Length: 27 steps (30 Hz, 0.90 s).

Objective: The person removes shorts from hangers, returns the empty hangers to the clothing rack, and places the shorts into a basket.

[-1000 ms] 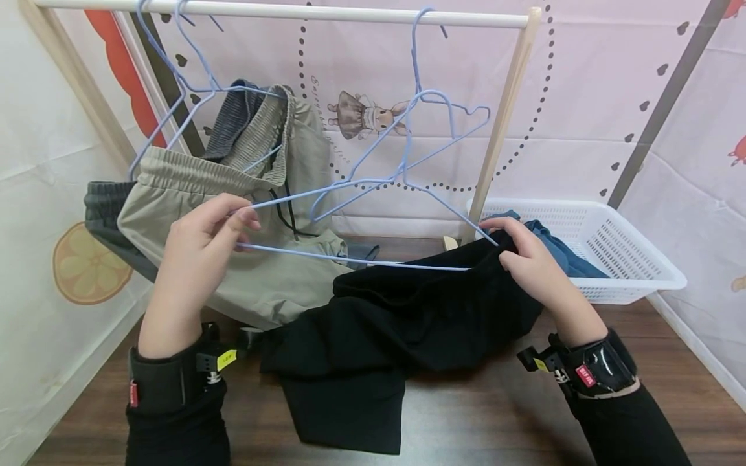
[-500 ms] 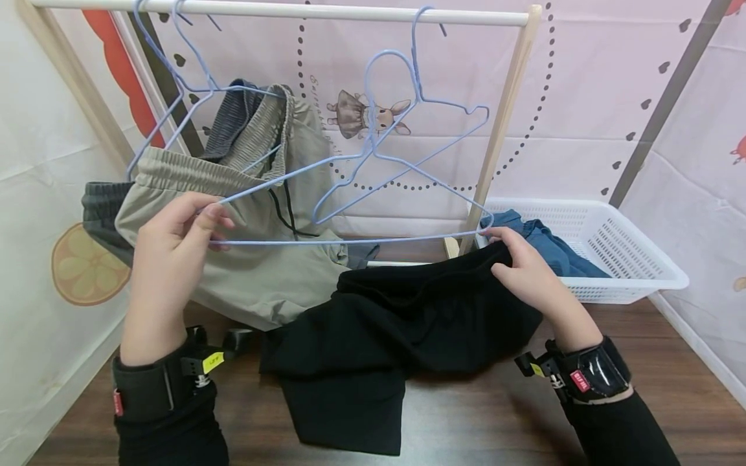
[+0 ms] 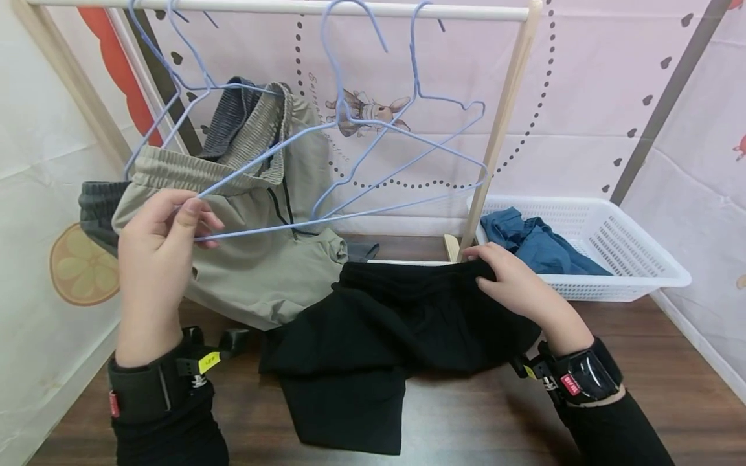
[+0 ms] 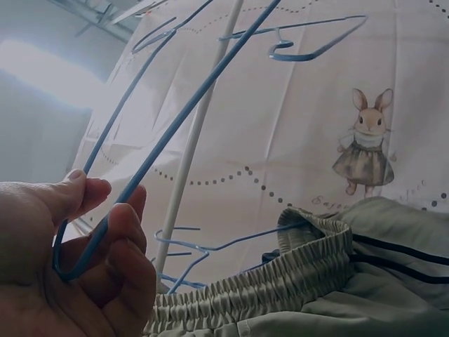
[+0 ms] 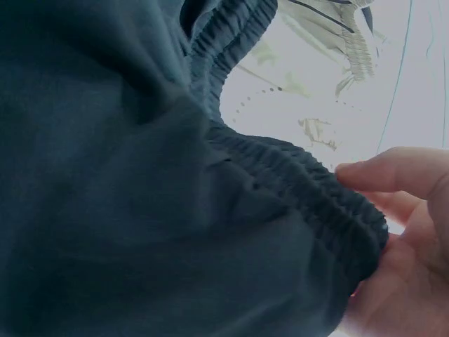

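In the head view, my left hand (image 3: pixel 154 249) pinches one end of a blue wire hanger (image 3: pixel 291 225) between thumb and fingers. The hanger's hook points up, and its far end is in the air above the black shorts (image 3: pixel 402 323), apart from them. The left wrist view shows the hanger's bent corner (image 4: pixel 175 130) lying across the fingers. My right hand (image 3: pixel 515 281) grips the right end of the shorts' elastic waistband, thumb on the near side. Up close in the right wrist view, the gathered waistband (image 5: pixel 302 182) sits between thumb and fingers.
A white rail (image 3: pixel 262 6) carries an empty blue hanger (image 3: pixel 445 98) at right. Light khaki trousers (image 3: pixel 245 272) and dark grey ones (image 3: pixel 99 210) hang at left. A white basket (image 3: pixel 635 285) with blue cloth (image 3: pixel 536 243) stands right on the brown wooden floor (image 3: pixel 466 421).
The hanger's far end has come up out of the shorts' waistband and its hook has swung up and left. My left hand has moved slightly left; the right hand, still on the waistband, sits lower.
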{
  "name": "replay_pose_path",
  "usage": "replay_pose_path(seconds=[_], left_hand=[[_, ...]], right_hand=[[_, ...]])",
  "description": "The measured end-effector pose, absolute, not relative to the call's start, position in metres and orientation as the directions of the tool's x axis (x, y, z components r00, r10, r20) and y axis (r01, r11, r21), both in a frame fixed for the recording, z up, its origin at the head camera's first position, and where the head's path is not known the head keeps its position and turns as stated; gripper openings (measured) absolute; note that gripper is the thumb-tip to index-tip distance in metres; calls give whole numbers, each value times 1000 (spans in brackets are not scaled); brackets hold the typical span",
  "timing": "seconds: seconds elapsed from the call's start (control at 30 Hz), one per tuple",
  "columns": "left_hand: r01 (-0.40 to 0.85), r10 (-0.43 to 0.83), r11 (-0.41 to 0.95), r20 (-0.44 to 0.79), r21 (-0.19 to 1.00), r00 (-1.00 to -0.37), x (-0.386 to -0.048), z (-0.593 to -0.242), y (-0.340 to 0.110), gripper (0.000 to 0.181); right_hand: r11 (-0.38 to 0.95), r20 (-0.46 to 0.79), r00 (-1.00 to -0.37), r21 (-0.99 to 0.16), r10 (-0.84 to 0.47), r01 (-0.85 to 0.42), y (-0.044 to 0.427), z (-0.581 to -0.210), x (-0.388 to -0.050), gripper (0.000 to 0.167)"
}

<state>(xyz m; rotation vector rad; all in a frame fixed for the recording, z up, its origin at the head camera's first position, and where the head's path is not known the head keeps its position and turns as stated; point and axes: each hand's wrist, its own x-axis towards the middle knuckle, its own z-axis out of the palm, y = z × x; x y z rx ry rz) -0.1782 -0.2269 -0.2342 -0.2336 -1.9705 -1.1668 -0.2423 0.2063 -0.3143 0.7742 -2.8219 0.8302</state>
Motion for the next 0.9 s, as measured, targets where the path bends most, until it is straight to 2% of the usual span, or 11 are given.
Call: replay_pose_path(seconds=[0.23, 0.43, 0.7, 0.9], left_hand=[[503, -351, 518, 708, 692, -613, -178, -233, -235, 25], [538, -440, 411, 677, 736, -591, -176, -231, -246, 21], [411, -539, 494, 641, 766, -546, -171, -231, -262, 24], [424, -562, 497, 653, 757, -507, -170, -232, -271, 25]], right_hand=[[740, 171, -861, -449, -480, -502, 207, -313, -240, 46], [744, 167, -852, -425, -496, -516, 207, -313, -239, 49], [762, 141, -862, -414, -486, -498, 206, -311, -239, 52], [776, 117, -873, -413, -474, -477, 206, -312, -238, 53]])
